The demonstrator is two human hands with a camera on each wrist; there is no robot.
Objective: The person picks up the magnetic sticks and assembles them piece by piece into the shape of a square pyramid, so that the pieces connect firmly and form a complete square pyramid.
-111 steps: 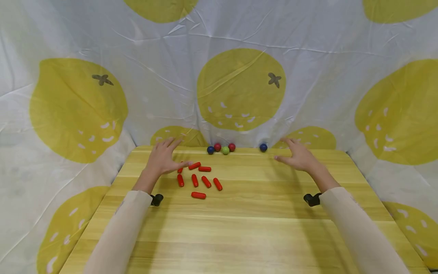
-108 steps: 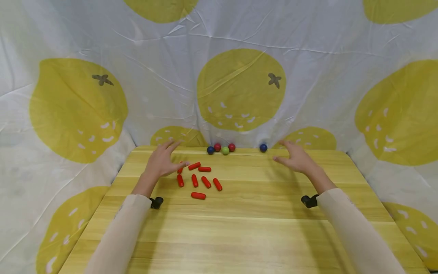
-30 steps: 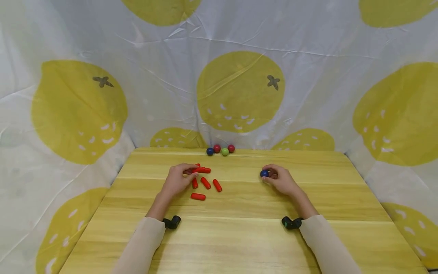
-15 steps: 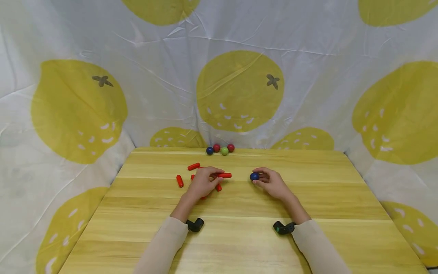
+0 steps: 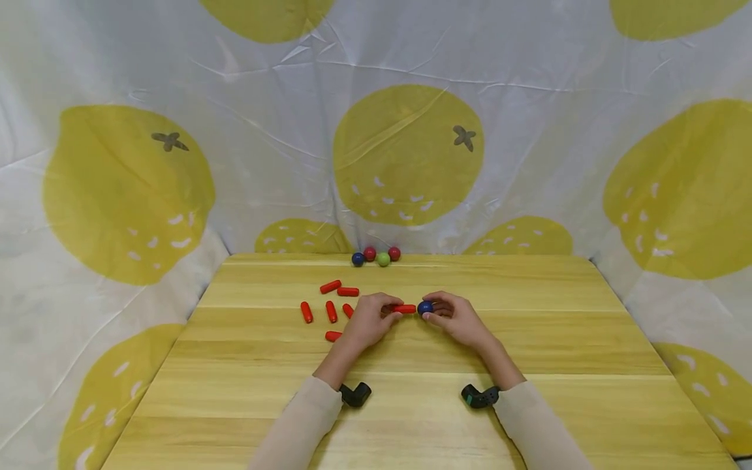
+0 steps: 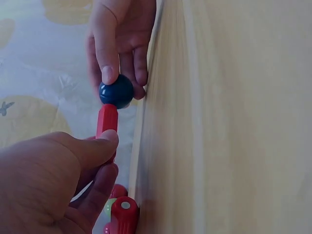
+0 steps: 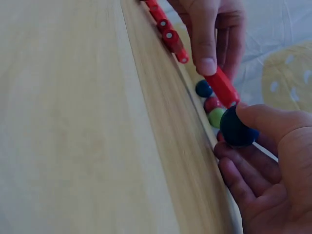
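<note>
Above the middle of the wooden table, my left hand (image 5: 370, 321) pinches a short red rod (image 5: 405, 309) between thumb and fingers, its free end pointing right. My right hand (image 5: 464, 320) holds a shiny dark blue ball (image 5: 425, 307) by thumb and fingertips. In the left wrist view the tip of the rod (image 6: 107, 119) meets the ball (image 6: 116, 91). From the right wrist, a small pale disc shows in the rod's end (image 7: 233, 102), right at the ball (image 7: 238, 127). Several more red rods (image 5: 331, 312) lie left of my left hand, some partly hidden behind it.
Along the table's back edge sit another blue ball (image 5: 358, 259), a light green ball (image 5: 383, 259) and two dark pink balls (image 5: 369, 253). A white cloth with yellow lemons (image 5: 411, 156) hangs behind the table (image 5: 423, 405).
Both hands began open; the left took a red rod, the right the lone blue ball from the back edge. Over the last second they moved toward each other, bringing rod and ball together.
</note>
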